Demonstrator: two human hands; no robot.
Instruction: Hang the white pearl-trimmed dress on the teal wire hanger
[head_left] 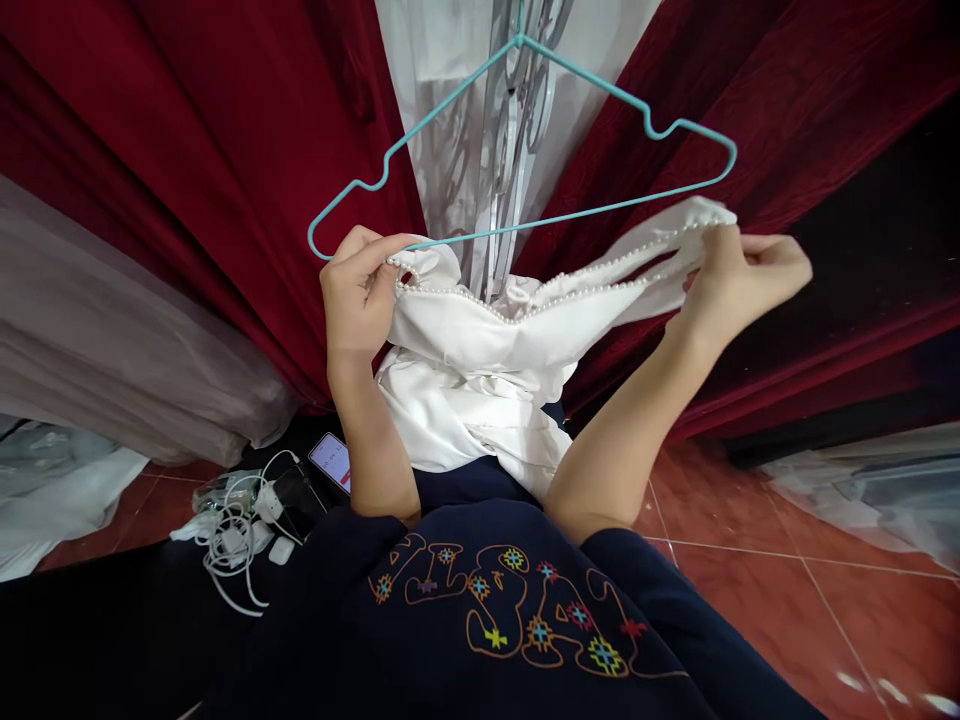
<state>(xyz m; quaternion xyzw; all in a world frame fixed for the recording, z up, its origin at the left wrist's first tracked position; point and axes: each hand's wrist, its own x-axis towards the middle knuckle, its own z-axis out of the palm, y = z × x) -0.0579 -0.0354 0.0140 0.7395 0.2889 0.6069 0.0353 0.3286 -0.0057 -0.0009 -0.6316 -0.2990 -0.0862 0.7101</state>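
A white dress (480,335) with pearl-like beads along its neckline and straps is gathered over my lap. My left hand (361,290) pinches its strap at the left, close to the lower left corner of a light blue hanger (585,213). Out to the right, my right hand (739,275) stretches the other beaded strap away from the bodice. The hanger is upright behind the dress, and its bottom bar passes just above the neckline. Neither strap is on the hanger's shoulders. The lower part of the dress lies in folds against me.
Dark red curtains (210,150) flank a white ornate metal frame (499,190). Beside me at the left, a lit phone (330,460) and tangled white cables (232,540) lie on a black surface (135,630). Red floor tiles (750,530) and pale sheer fabric (877,480) are at right.
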